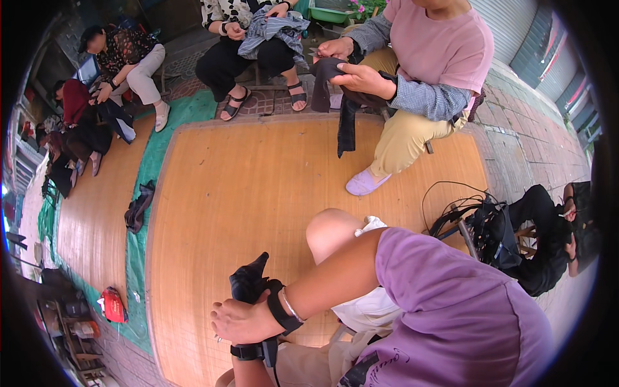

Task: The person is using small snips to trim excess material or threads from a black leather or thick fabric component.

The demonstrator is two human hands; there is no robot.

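My right hand (240, 320) reaches across from the purple sleeve, fingers curled, with a black strap and a thin bracelet at the wrist. It lies over my left hand, which is almost wholly hidden; only the left wrist with its black band (248, 351) shows beneath. A piece of dark cloth (248, 280) sticks up from between the two hands, just above my right wrist. I cannot tell what my right fingers hold. My bare knee (332, 232) is right behind the hands.
A woven mat (258, 187) covers the ground over a green tarp (145, 174). A seated person in pink (438, 51) handles dark cloth (347, 122). More people sit at the back and left. A dark garment (137, 208) and a tangle of cables (474, 219) lie nearby.
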